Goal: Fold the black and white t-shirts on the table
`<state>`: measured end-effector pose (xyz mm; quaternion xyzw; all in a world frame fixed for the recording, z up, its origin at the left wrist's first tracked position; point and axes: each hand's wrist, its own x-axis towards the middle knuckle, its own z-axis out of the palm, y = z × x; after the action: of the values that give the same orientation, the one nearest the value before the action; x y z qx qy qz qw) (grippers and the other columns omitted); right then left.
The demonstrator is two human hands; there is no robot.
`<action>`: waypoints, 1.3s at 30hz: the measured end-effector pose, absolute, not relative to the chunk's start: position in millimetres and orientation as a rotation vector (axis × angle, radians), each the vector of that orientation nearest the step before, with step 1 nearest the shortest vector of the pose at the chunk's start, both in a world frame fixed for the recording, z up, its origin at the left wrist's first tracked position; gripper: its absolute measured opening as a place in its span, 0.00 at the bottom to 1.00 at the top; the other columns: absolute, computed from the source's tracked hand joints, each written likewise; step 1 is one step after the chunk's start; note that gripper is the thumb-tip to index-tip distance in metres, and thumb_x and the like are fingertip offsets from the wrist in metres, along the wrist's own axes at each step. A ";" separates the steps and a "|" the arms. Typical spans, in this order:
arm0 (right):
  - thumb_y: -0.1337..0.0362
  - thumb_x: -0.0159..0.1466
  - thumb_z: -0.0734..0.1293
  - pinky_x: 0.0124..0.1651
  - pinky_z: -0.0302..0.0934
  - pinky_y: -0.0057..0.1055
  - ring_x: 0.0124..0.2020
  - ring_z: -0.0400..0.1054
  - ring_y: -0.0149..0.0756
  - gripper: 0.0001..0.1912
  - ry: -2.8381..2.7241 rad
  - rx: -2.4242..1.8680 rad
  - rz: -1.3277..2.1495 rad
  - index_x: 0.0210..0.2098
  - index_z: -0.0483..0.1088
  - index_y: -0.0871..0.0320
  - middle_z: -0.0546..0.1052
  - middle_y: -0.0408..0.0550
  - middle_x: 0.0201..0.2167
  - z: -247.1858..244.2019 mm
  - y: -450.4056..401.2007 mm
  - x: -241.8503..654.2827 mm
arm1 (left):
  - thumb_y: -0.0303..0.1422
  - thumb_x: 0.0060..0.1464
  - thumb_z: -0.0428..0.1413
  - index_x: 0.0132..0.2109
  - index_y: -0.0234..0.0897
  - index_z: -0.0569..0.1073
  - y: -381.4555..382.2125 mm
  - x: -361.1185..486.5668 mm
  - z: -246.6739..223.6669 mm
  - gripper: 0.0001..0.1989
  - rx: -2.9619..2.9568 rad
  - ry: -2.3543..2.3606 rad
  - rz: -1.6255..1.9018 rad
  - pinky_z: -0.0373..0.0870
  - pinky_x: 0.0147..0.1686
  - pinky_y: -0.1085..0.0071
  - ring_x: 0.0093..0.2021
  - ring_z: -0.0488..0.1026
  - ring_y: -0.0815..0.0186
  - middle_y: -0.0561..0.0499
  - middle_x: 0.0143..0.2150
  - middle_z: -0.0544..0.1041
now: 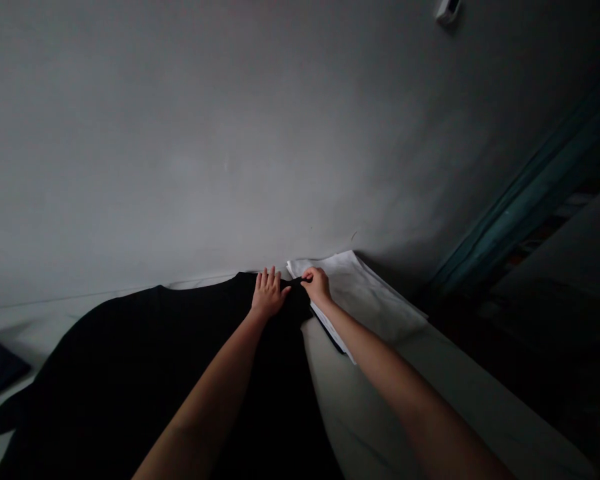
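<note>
TIGHT PINCH AT THE FAR EDGE, SLIP RISK ON

And here we are: black shirt (145, 353) spread on the pale table (365, 407), far edge up by the wall (180, 147), near part running out of view. Left hand (269, 293) is flat on it, fingers spread, nothing gripped. Right hand (317, 285), just beside but not touching the left, has fingertips pinched on a thin bit of the shirt's far right corner.

Trouble spots? That pinch is v. small, so cloth could slip out if pulled hard. Left palm too light, and the whole shirt could skid, b/c the tabletop looks smooth; too heavy, and creases prob. bunch up btwn the hands. White cloth (380, 293) sits right by the pinch, w/ a dark edge (334, 339) showing below it; a careless right wrist or a snagged corner could drag that along. Dim light + black fabric = folds easily missed, imo.
</note>
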<state>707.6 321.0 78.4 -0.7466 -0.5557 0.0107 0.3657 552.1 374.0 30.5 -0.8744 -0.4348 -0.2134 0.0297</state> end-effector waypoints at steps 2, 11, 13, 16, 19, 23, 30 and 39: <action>0.77 0.55 0.63 0.50 0.62 0.31 0.43 0.69 0.37 0.12 -1.442 -1.974 -0.050 0.34 0.70 0.57 0.73 0.49 0.43 76.9 321.3 701.5 | 0.48 0.67 0.37 0.68 0.28 0.61 369.2 551.3 36.6 0.34 -2.706 -1.437 -0.568 0.47 0.68 0.48 0.72 0.50 0.45 0.37 0.72 0.56; 0.72 0.62 0.66 0.48 0.63 0.31 0.46 0.71 0.42 0.14 -1.292 -2.369 0.018 0.48 0.69 0.62 0.71 0.60 0.50 101.2 305.9 696.0 | 0.46 0.68 0.36 0.69 0.35 0.60 363.5 549.4 47.5 0.31 -2.765 -1.545 -0.424 0.45 0.68 0.48 0.72 0.49 0.49 0.41 0.73 0.54; 0.65 0.63 0.69 0.48 0.63 0.32 0.48 0.71 0.44 0.16 -1.348 -2.384 -0.061 0.49 0.69 0.62 0.72 0.60 0.51 108.3 289.9 693.9 | 0.47 0.68 0.36 0.69 0.36 0.60 364.4 549.3 46.4 0.31 -2.780 -1.552 -0.429 0.45 0.68 0.47 0.72 0.49 0.48 0.41 0.73 0.54; 0.58 0.64 0.69 0.45 0.62 0.31 0.47 0.72 0.42 0.11 -1.528 -2.402 -0.043 0.43 0.72 0.57 0.76 0.53 0.45 111.5 257.2 687.6 | 0.48 0.68 0.37 0.69 0.38 0.61 365.4 549.8 44.5 0.31 -2.784 -1.542 -0.459 0.44 0.68 0.46 0.72 0.49 0.48 0.42 0.73 0.54; 0.55 0.63 0.70 0.41 0.61 0.29 0.45 0.74 0.41 0.10 -1.635 -2.422 0.097 0.39 0.74 0.55 0.80 0.48 0.40 104.1 230.2 680.1 | 0.48 0.67 0.38 0.69 0.38 0.62 365.4 550.1 44.6 0.31 -2.788 -1.532 -0.474 0.44 0.68 0.46 0.72 0.49 0.47 0.41 0.73 0.55; 0.52 0.64 0.69 0.41 0.61 0.29 0.45 0.75 0.40 0.13 -1.557 -2.432 0.158 0.42 0.75 0.54 0.81 0.48 0.41 89.1 221.5 673.5 | 0.47 0.68 0.37 0.69 0.37 0.61 363.6 549.4 48.3 0.30 -2.798 -1.543 -0.436 0.44 0.68 0.45 0.72 0.48 0.47 0.41 0.73 0.54; 0.49 0.64 0.68 0.40 0.62 0.31 0.45 0.76 0.42 0.16 -1.509 -2.527 0.110 0.41 0.76 0.55 0.81 0.51 0.42 89.1 227.2 666.9 | 0.46 0.68 0.37 0.69 0.37 0.61 360.3 548.7 52.3 0.30 -2.788 -1.559 -0.420 0.44 0.68 0.46 0.72 0.49 0.47 0.41 0.73 0.55; 0.56 0.66 0.68 0.40 0.63 0.31 0.46 0.75 0.42 0.10 -1.649 -2.618 0.083 0.39 0.77 0.55 0.81 0.51 0.41 100.1 217.2 673.1 | 0.47 0.68 0.37 0.68 0.37 0.62 358.9 550.3 52.9 0.31 -2.778 -1.578 -0.447 0.45 0.68 0.45 0.72 0.49 0.47 0.41 0.72 0.55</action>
<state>673.1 217.2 100.1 -0.8455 -0.5327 0.0267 0.0233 550.3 358.9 52.9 -0.8604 -0.4886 -0.1383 -0.0423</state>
